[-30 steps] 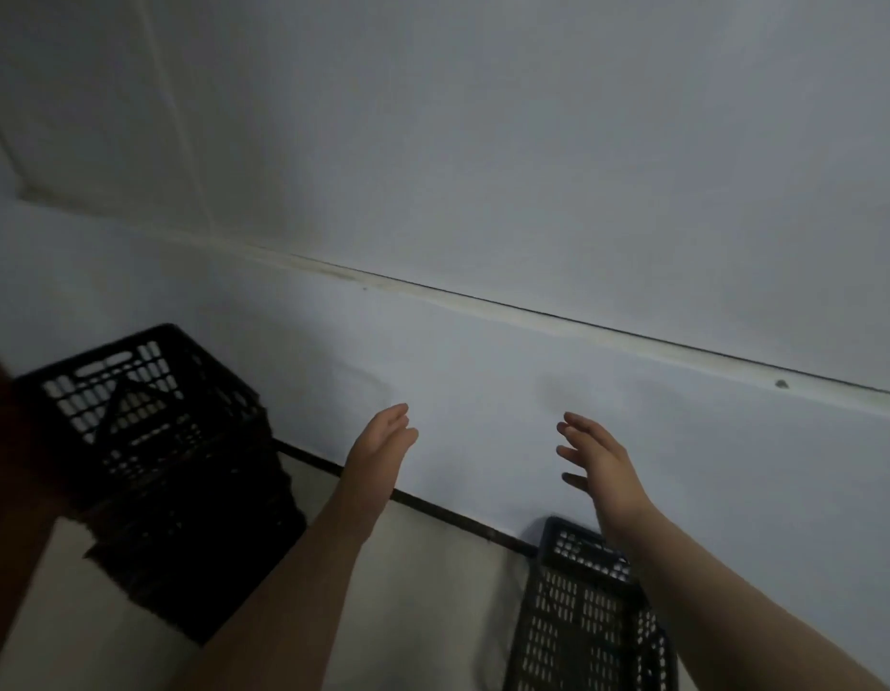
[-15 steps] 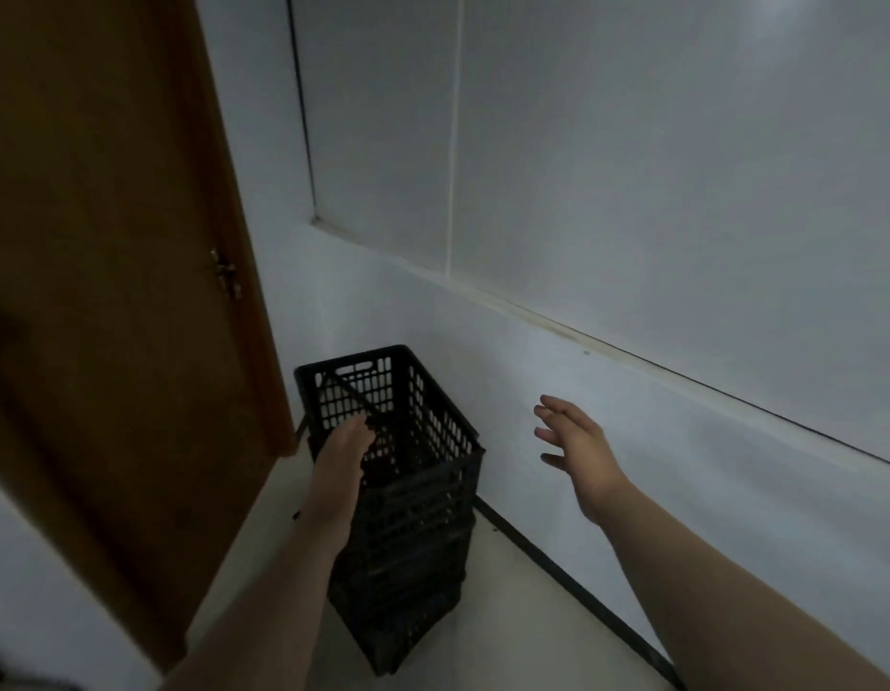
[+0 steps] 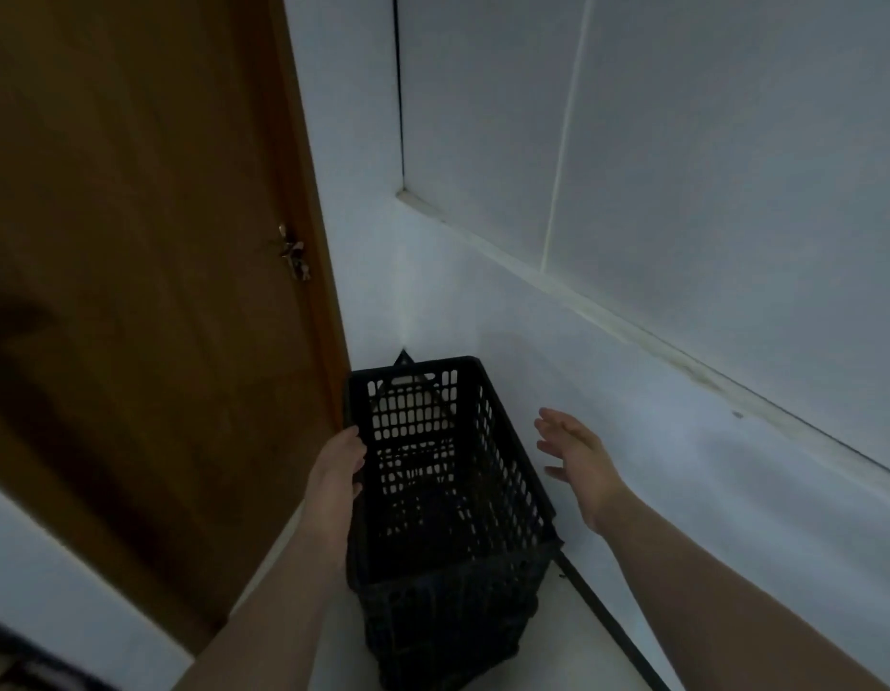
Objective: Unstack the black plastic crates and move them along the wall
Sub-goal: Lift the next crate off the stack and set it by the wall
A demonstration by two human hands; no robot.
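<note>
A stack of black perforated plastic crates [image 3: 452,581] stands on the floor in the corner between the door and the wall. My left hand [image 3: 339,466] rests against the left rim of the top crate, fingers curled over its edge. To the right of the crate's right rim, my right hand [image 3: 577,456] hovers with fingers spread and holds nothing. How many crates the stack holds is hard to tell in the dim light.
A brown wooden door [image 3: 148,291] with a key in its lock [image 3: 294,254] stands close on the left. The white wall [image 3: 682,441] with a raised ledge runs along the right, with a dark skirting strip [image 3: 612,625] at its foot. Pale floor lies below.
The view has swung left from the wall to the corner stack. My left hand has come onto the top crate's left rim, and my right hand has moved closer to its right side.
</note>
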